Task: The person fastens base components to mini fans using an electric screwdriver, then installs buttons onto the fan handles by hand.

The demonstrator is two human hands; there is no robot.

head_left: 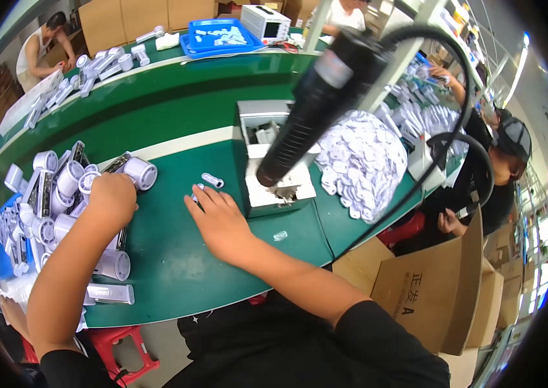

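Note:
My left hand (112, 196) is closed at the right side of a heap of white cylindrical units (67, 178) with round ends. Its fingers curl down out of sight, so what they grip is hidden. A unit with a round white end (141, 172) lies right beside the knuckles. My right hand (223, 225) rests palm down on the green table (170, 252), fingers stretched out. At its fingertips is a small whitish part (198, 188), partly covered. Just beyond lies a small oval white cover (212, 180).
A grey box-shaped fixture (278, 208) stands right of centre, under a black cylindrical tool (316, 107) with a cable. Further right is a pile of white covers (364, 165). A cardboard box (426, 284) stands at lower right. Co-workers sit at right and beyond the green belt (177, 97).

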